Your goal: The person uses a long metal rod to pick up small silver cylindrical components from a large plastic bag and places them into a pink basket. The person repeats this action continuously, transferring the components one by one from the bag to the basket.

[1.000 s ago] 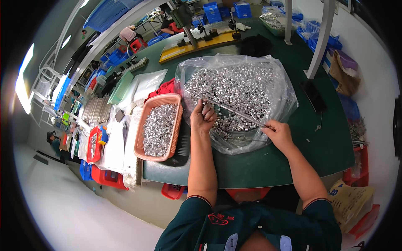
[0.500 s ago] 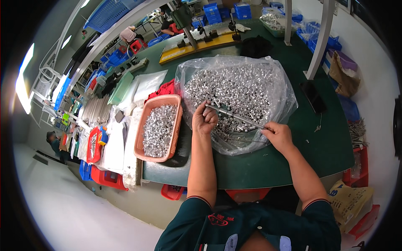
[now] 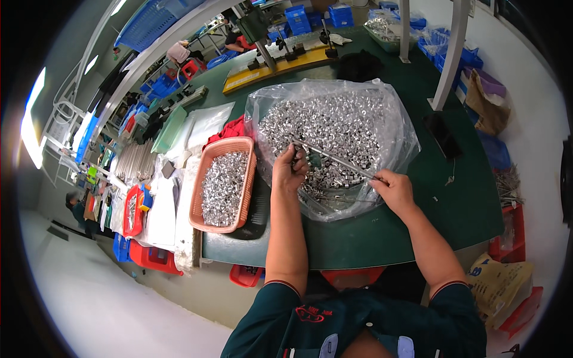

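Observation:
A thin metal rod point(image 3: 343, 162) slants over a clear plastic bag point(image 3: 401, 122) full of small silvery metal sleeves point(image 3: 334, 116). My right hand point(image 3: 391, 188) pinches the rod's lower right end between thumb and fingers. At the upper left end, my left hand point(image 3: 290, 169) is turned partly palm up with curled fingers. Its thumb and fingertip meet by the rod's tip; what they pinch is too small to make out. Left of that arm stands a pink plastic basket point(image 3: 194, 209), holding more silvery sleeves point(image 3: 224, 190).
A yellow-based fixture point(image 3: 268, 74) crosses the back of the green table point(image 3: 382, 244). A phone point(image 3: 443, 137) lies at the right near a metal post point(image 3: 450, 65). Red cloth point(image 3: 230, 131) touches the basket's far side; a green tray point(image 3: 170, 130) and papers point(image 3: 160, 209) are farther left.
The rod looks thinner along its left part than before, and its left tip sits slightly higher against my left fingertips. My right hand keeps its pinch. The whole view has shifted slightly.

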`<state>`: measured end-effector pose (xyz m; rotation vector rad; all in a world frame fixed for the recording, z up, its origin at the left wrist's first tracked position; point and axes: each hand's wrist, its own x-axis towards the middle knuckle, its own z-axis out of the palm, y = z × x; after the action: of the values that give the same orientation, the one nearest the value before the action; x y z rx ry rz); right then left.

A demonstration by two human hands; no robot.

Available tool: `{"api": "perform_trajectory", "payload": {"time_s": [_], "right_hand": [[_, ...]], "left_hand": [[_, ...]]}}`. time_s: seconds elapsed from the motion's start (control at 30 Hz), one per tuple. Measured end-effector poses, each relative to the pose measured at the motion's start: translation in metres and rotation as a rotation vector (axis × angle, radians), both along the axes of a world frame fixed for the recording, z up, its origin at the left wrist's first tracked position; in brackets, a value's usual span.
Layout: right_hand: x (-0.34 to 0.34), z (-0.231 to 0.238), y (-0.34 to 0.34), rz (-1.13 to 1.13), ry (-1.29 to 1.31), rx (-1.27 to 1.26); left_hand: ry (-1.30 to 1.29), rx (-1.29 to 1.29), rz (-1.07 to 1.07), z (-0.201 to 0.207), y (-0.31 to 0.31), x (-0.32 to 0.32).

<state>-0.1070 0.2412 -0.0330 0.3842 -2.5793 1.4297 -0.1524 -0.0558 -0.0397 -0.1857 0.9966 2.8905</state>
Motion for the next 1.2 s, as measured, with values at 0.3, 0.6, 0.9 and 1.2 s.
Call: {"api": "perform_trajectory", "payload": {"time_s": [0.3, 0.6, 0.9, 1.2], "right_hand": [[0.001, 0.004, 0.001, 0.039, -0.066, 0.05], [0.003, 0.009, 0.002, 0.037, -0.035, 0.069], [0.005, 0.006, 0.001, 0.008, 0.21, 0.138], [0.006, 0.007, -0.001, -0.005, 0.225, 0.122]], "left_hand": [[0.022, 0.043, 0.056, 0.004, -0.004, 0.001], [0.046, -0.169, 0.126, 0.012, -0.002, 0.004], [0.008, -0.334, 0.204, 0.021, 0.004, 0.009], [0.02, -0.357, 0.281, 0.017, 0.012, 0.005]]}}
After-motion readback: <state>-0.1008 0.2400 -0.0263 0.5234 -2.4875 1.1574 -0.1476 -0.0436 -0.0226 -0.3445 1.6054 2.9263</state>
